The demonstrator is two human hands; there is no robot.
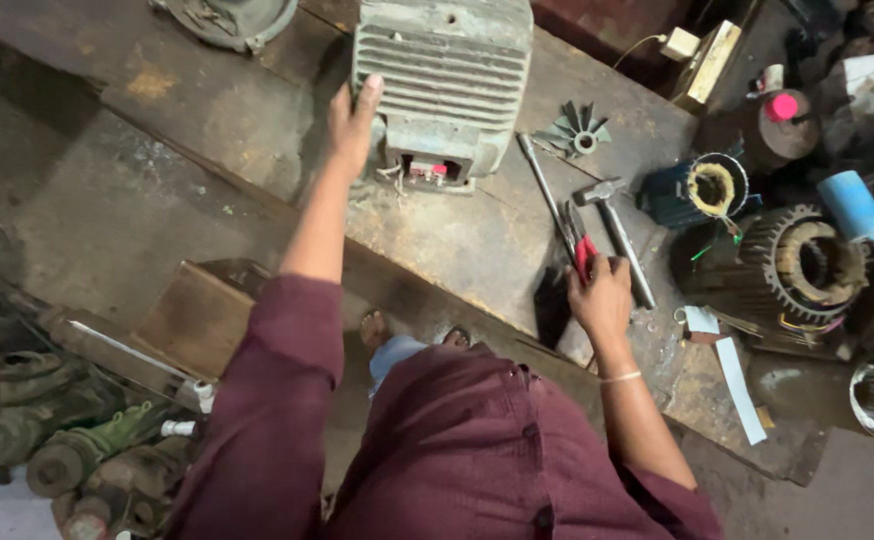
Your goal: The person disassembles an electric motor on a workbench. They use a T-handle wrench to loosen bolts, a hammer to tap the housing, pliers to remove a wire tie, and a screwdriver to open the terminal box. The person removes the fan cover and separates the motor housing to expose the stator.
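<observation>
Left hand [353,125]: open, palm flat against left side of ribbed grey motor housing [444,85], far on worktop [457,240]; housing top cut off. Right hand [600,295]: closed on red-handled pliers [579,245], jaws indistinct, beside hammer [612,225].

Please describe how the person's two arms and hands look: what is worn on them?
Both arms have dark maroon sleeves pushed up to about the elbow, so the forearms are bare. The left hand wears nothing. The right hand is bare too, with a thin light bracelet around its wrist.
</observation>
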